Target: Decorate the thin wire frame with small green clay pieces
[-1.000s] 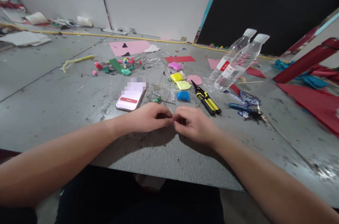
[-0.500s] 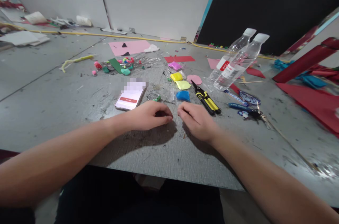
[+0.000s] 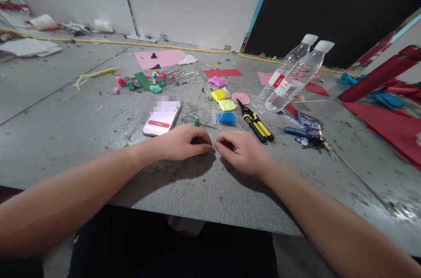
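My left hand (image 3: 187,142) is curled just above the table, thumb and fingers pinched together. Facing it, my right hand (image 3: 240,151) is pinched in the same way, the fingertips of both almost touching. Whatever lies between the fingertips is too small to make out. Just beyond my left hand is a loop of thin wire with a green blob (image 3: 194,122) on it. A blue clay packet (image 3: 226,118) lies past my right hand, and black-and-yellow pliers (image 3: 255,121) rest to its right. Left of the wire lies a phone (image 3: 162,116) with a lit screen.
Yellow clay packets (image 3: 219,95) and a purple one (image 3: 216,81) lie farther back. Two water bottles (image 3: 289,80) lean at the right, near keys (image 3: 330,151) and a red tube (image 3: 378,75). Wires with coloured clay lumps (image 3: 155,88) lie back left, before pink paper (image 3: 161,58).
My right hand has shifted slightly left, bringing its fingertips closer to those of my left hand. Its thumb and fingers have a wider gap behind the pinch. The table items stay put.
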{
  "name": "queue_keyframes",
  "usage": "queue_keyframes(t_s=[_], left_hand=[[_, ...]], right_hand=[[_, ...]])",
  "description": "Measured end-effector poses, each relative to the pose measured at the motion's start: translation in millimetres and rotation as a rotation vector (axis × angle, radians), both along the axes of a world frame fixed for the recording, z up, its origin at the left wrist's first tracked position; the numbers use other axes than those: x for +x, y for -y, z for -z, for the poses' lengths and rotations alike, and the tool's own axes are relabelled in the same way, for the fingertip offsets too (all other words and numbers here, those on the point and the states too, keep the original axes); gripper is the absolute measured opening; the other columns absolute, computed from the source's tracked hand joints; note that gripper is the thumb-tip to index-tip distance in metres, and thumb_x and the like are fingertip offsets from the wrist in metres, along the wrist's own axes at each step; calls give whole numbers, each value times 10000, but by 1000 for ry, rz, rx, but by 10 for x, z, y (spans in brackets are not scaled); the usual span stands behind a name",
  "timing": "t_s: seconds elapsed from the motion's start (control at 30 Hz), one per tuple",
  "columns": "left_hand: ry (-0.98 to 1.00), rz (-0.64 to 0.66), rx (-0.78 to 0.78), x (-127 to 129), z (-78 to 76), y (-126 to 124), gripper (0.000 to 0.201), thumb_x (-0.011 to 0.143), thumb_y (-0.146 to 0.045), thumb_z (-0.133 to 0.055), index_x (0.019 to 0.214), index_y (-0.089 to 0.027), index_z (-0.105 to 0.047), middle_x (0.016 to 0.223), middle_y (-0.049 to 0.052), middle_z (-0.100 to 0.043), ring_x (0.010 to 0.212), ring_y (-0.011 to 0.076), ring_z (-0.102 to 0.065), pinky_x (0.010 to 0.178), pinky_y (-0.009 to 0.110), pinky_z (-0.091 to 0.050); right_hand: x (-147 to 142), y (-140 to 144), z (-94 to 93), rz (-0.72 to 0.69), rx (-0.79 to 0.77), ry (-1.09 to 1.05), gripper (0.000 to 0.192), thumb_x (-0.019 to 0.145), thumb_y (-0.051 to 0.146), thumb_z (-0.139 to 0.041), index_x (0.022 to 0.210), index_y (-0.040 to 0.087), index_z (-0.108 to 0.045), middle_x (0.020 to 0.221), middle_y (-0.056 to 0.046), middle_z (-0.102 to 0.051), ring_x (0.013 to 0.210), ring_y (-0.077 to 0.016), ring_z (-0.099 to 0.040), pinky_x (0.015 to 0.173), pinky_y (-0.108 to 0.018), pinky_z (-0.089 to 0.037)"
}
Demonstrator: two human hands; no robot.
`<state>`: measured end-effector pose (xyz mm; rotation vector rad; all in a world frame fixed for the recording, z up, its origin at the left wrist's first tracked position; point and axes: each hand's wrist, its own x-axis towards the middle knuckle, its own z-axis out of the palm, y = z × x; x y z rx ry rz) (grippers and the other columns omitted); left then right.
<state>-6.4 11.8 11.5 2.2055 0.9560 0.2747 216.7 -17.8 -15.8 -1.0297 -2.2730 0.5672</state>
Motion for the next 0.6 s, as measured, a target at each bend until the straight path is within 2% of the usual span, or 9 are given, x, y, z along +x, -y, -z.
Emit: queue_keyframes(t_s=[0.1, 0.23, 0.33, 0.4, 0.53, 0.6], left_hand=[[-6, -4, -6, 2, -11, -6, 237, 907, -332, -596, 995, -174, -748, 895, 46, -766, 782, 181, -650, 703, 308, -457], [-17, -27, -12, 3, -44, -8, 279, 892, -354, -620, 1037, -160, -761, 864, 42, -753, 736, 170, -624, 659, 299, -436], [-5, -47, -34, 2, -51, -5, 250, 893, -329, -607, 997, -160, -759, 837, 35, -743, 711, 161, -610, 647, 294, -430], [17, -64, -49, 0, -28, -4, 242, 895, -323, -604, 1011, -165, -747, 824, 32, -736, 712, 162, -614, 648, 297, -432], [125, -127, -71, -8, 60, -10, 325, 883, -343, -645, 1166, -185, -653, 746, 0, -690, 664, 157, -594, 625, 297, -430], [156, -128, -73, -10, 86, -9, 275, 876, -345, -662, 1103, -194, -627, 743, -3, -679, 656, 153, -583, 616, 295, -427]], right_hand=[[-6, 9, -7, -25, 6, 31, 292, 993, 269, -484, 707, 219, -516, 669, -2, -568, 651, -158, -534, 631, -307, -372], [-4, -3, 9, -36, 27, 26, 194, 960, 241, -552, 790, 197, -634, 754, -27, -662, 699, -163, -580, 661, -301, -407], [0, -12, 29, -37, 43, 19, 166, 958, 240, -587, 848, 182, -698, 782, -38, -701, 706, -161, -603, 669, -296, -424], [2, -13, 40, -34, 48, 10, 170, 967, 246, -594, 882, 178, -725, 801, -44, -723, 718, -164, -623, 675, -296, -435], [5, -15, 47, -33, 61, -4, 175, 976, 244, -597, 924, 177, -749, 854, -57, -756, 754, -171, -651, 701, -300, -457], [7, -18, 46, -16, 74, 2, 187, 984, 256, -598, 912, 175, -750, 844, -57, -752, 746, -171, -645, 698, -300, -457]])
